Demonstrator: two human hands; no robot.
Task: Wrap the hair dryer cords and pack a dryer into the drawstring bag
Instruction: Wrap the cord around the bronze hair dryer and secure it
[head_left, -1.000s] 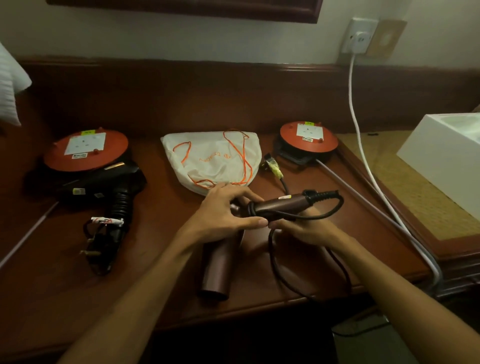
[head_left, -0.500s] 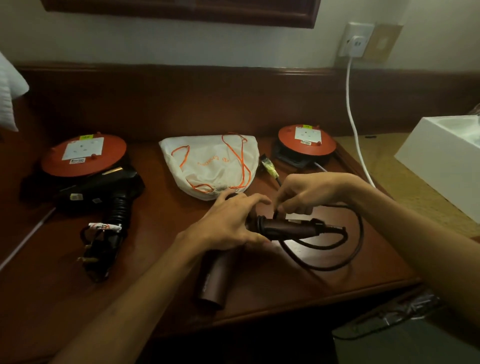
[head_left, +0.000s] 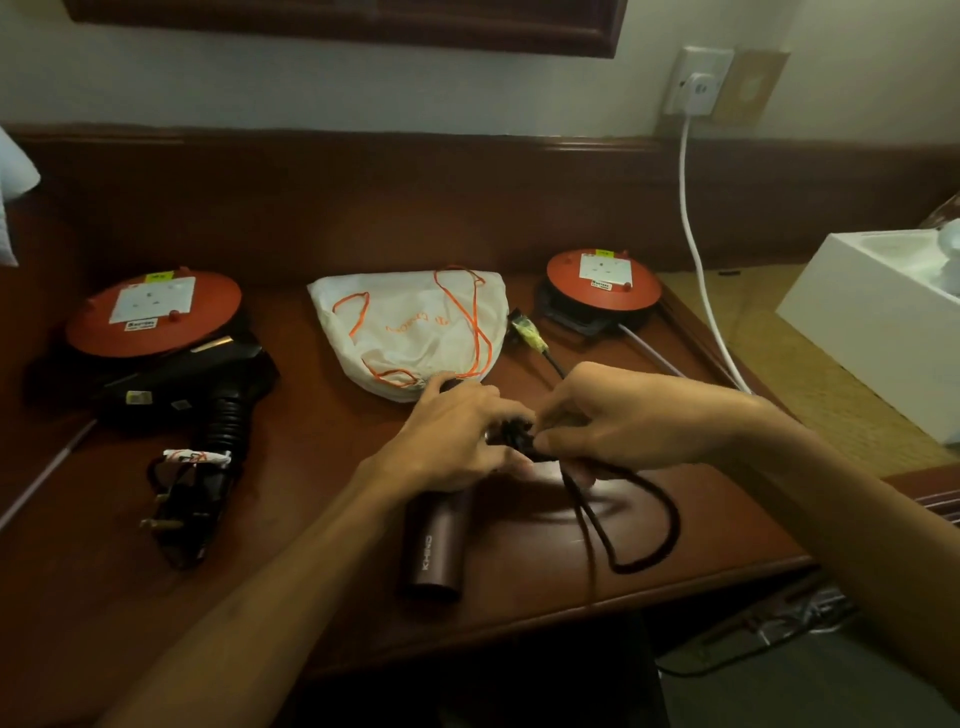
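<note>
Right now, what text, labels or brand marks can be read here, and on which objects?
Orange print on white drawstring bag: blurred, unreadable.
Embossed lettering on brown cylindrical hair dryer: unclear.
Black-on-white labels on both orange cord reels: too small.
Sticker on black hair dryer: unreadable.

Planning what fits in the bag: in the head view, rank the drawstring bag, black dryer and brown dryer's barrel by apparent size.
1. Drawstring bag, largest.
2. Black dryer, close behind; partly dark, outline unsure.
3. Brown dryer's barrel, smallest, though nearest the camera and partly hidden by the left hand.

Two orange cable reels (head_left: 155, 316) (head_left: 602, 283) on desk (head_left: 322, 499); white box (head_left: 883, 332) right, contents unclear.
</note>
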